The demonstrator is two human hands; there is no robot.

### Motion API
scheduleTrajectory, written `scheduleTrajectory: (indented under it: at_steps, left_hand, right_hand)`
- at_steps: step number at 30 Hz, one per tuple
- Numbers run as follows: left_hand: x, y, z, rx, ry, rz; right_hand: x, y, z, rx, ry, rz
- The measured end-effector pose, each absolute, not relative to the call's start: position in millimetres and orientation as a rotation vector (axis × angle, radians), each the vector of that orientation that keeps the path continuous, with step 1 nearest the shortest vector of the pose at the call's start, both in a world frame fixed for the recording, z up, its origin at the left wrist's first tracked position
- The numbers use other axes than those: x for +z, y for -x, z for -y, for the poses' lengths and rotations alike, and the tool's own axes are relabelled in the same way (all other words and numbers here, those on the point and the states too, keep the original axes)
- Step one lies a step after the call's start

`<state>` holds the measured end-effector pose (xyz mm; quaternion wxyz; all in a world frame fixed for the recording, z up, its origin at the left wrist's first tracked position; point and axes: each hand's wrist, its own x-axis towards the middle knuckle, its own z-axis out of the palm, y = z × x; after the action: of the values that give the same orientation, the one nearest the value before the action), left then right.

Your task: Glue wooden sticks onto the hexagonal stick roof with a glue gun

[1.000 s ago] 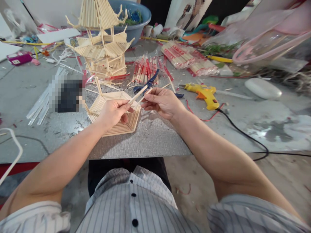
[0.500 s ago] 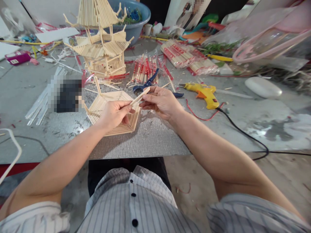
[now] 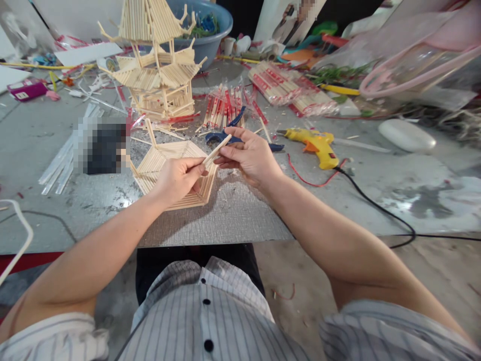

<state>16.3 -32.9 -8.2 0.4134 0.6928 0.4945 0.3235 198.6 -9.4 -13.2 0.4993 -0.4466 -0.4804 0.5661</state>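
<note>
My left hand (image 3: 177, 179) pinches the lower end of short pale wooden sticks (image 3: 218, 150), held together at a slant. The fingers of my right hand (image 3: 248, 156) are closed around their upper part; exactly how many sticks there are I cannot tell. Below my left hand lies a hexagonal panel (image 3: 176, 150) of wooden sticks, with short posts standing at its left corners. Just behind my right hand, blue-handled cutters (image 3: 237, 118) are partly hidden. A yellow glue gun (image 3: 313, 145) rests on the table to the right.
A tiered stick pagoda (image 3: 161, 80) stands behind the panel. Red-and-clear wrapped chopsticks (image 3: 278, 82) lie at the back, near a blue basin (image 3: 214, 35). Clear glue sticks (image 3: 69, 148) lie left. The glue gun's black cord (image 3: 379, 210) hangs over the front edge; a white mouse-shaped object (image 3: 407, 135) sits right.
The fingers of my right hand have shifted slightly on the sticks, the index finger lifting a little. My left hand has barely moved and keeps its pinch.
</note>
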Motion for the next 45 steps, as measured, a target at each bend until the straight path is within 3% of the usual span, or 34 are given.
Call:
scheduleTrajectory:
  at_steps: [26, 45]
  left_hand:
    - [0.0, -23.3, 31.7, 0.929, -1.231, -1.185]
    - [-3.2, -20.8, 27.9, 0.978, -1.259, -1.174]
  right_hand:
    - [-21.6, -197.3, 7.7, 1.255, 0.98, 1.248]
    - [-20.1, -197.2, 9.2, 1.286, 0.955, 1.216]
